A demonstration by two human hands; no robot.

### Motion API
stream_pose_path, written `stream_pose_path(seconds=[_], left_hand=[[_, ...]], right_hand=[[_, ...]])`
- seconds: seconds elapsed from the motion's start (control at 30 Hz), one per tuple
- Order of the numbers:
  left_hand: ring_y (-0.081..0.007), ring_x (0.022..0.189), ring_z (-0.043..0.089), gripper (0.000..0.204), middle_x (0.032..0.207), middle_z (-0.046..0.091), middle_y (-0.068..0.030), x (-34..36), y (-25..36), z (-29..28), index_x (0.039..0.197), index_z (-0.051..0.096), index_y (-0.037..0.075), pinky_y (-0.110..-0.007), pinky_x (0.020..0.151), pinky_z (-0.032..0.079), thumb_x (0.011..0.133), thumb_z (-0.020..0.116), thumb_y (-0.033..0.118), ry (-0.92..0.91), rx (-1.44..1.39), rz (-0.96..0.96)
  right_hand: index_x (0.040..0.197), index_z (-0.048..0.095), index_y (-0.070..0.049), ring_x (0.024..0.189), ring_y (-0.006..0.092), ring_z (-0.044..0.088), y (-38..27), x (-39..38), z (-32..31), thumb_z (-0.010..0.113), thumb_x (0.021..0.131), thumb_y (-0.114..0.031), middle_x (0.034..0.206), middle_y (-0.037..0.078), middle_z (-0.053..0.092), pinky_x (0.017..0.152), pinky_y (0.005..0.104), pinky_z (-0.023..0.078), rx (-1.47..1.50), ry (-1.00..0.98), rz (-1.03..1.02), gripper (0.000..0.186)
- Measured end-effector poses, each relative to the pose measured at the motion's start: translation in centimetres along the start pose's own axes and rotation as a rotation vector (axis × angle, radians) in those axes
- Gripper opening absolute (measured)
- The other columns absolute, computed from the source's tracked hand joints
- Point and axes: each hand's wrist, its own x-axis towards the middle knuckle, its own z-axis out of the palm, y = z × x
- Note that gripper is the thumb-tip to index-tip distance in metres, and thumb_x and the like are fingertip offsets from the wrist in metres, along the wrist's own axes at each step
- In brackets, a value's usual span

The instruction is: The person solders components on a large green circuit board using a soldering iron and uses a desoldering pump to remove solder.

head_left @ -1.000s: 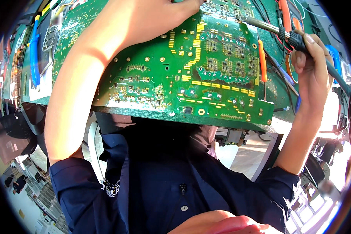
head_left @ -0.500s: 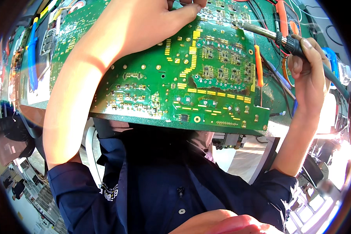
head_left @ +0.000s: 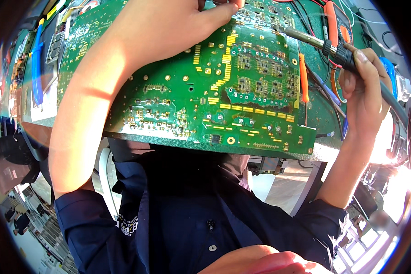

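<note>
A large green circuit board (head_left: 169,105) lies across the bench in front of me. My right hand (head_left: 367,84) is wrapped round the dark handle of a soldering iron (head_left: 306,37). Its metal barrel slants left, and the tip is at the board's upper right part, among small components. My left hand (head_left: 182,27) reaches over the upper middle of the board, thumb and fingers pinched together near the top edge of the picture. Whatever those fingertips hold is cut off or too small to make out.
Right of the board lie an orange-handled screwdriver (head_left: 303,77), cables and an orange-edged meter (head_left: 345,32). A blue-handled tool (head_left: 37,75) and more boards sit at the left. The green bench mat's front edge (head_left: 169,139) runs just below the board.
My right hand has shifted very slightly down and right on the iron's handle, while its tip stays at nearly the same spot. The left hand is almost still.
</note>
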Motion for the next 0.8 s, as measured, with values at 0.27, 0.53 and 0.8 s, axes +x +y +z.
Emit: stream_pose_path(seconds=[0.27, 0.53, 0.8], left_hand=[[-0.0145, 0.064, 0.055, 0.005, 0.077, 0.062, -0.0059, 0.0, 0.0, 0.2, 0.088, 0.068, 0.002, -0.027, 0.060, 0.046, 0.087, 0.069, 0.007, 0.000, -0.007, -0.051], [-0.0143, 0.065, 0.055, 0.006, 0.078, 0.062, -0.0058, -0.2, -0.1, 0.3, 0.089, 0.068, 0.001, -0.027, 0.061, 0.046, 0.087, 0.068, 0.007, 0.016, 0.041, -0.060], [-0.0118, 0.065, 0.053, 0.005, 0.080, 0.062, -0.0059, 0.2, -0.6, 0.4, 0.090, 0.063, -0.002, -0.027, 0.061, 0.045, 0.087, 0.063, 0.002, 0.066, -0.100, -0.224]], right_hand=[[0.079, 0.064, -0.002, 0.049, 0.0066, 0.042, 0.2, 1.2, -0.9, 0.060, 0.097, -0.024, 0.056, 0.000, 0.050, 0.049, 0.0224, 0.030, 0.046, -0.113, -0.024, 0.029], [0.084, 0.065, 0.000, 0.048, 0.0068, 0.042, 0.6, 1.4, -0.9, 0.058, 0.099, -0.021, 0.055, 0.000, 0.049, 0.049, 0.0220, 0.030, 0.153, -0.127, 0.002, 0.026], [0.085, 0.066, 0.001, 0.050, 0.0077, 0.044, 0.9, 1.5, -1.1, 0.058, 0.098, -0.020, 0.057, 0.001, 0.050, 0.051, 0.0222, 0.032, 0.139, -0.136, -0.003, 0.026]])
